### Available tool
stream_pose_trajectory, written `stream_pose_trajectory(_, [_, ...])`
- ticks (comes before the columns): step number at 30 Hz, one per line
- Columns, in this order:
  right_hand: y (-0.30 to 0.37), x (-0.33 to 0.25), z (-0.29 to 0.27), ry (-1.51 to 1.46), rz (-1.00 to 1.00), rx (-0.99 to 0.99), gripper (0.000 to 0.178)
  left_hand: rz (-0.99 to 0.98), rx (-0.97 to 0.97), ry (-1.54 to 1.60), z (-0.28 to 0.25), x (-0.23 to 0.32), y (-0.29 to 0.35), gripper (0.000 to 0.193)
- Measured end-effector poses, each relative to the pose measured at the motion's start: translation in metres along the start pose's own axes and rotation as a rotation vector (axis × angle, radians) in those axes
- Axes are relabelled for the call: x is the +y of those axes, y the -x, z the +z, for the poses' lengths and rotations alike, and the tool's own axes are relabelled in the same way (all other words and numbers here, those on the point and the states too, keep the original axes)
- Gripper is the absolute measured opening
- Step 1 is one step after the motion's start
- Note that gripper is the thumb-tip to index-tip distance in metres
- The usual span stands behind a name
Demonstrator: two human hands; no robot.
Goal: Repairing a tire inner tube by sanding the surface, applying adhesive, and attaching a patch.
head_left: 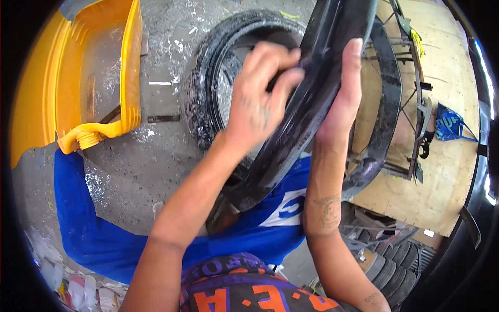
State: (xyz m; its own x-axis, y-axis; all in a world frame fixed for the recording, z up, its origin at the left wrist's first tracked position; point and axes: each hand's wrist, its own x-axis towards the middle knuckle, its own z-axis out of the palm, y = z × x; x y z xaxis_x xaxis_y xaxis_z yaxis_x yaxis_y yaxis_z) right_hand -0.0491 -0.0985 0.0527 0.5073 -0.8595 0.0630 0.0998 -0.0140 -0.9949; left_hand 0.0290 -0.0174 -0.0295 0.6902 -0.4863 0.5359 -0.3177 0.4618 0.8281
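A long black plastic car trim piece point(312, 88) slants from the top of the view down toward the left of my body. My right hand point(343, 99) grips it along its right edge; the thumb points up its side and the other fingers are hidden behind it. At its left edge is my left hand point(260, 93), fingers curled, with thumb and forefinger brought toward each other close to the surface. Slight motion blur hides whatever may be between those fingertips. Below the piece lies a blue garment point(244, 242) with a white panel, partly covered by my arms.
A dusty black tyre point(200, 88) lies on the grey speckled floor. Large yellow plastic parts point(132, 67) stand at the left. On the right, a wooden board point(442, 62) bears a curved black trim point(387, 88) and a blue bag point(449, 122). Several stacked tyres point(395, 270) sit lower right.
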Motion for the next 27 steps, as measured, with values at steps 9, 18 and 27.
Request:
stream_pose_trajectory(9, [-0.005,0.008,-0.011,0.126,-0.065,0.077,0.049,-0.220,0.100,0.200,-0.001,-0.005,-0.007,0.018])
stream_pose_trajectory(18, [-0.002,0.006,-0.008,0.082,-0.066,0.034,0.049,0.061,-0.165,-0.325,-0.015,0.035,0.003,0.020])
stream_pose_trajectory(27, [0.001,0.005,-0.003,0.132,-0.072,-0.022,0.069,0.136,-0.230,-0.479,-0.019,0.049,-0.003,0.025])
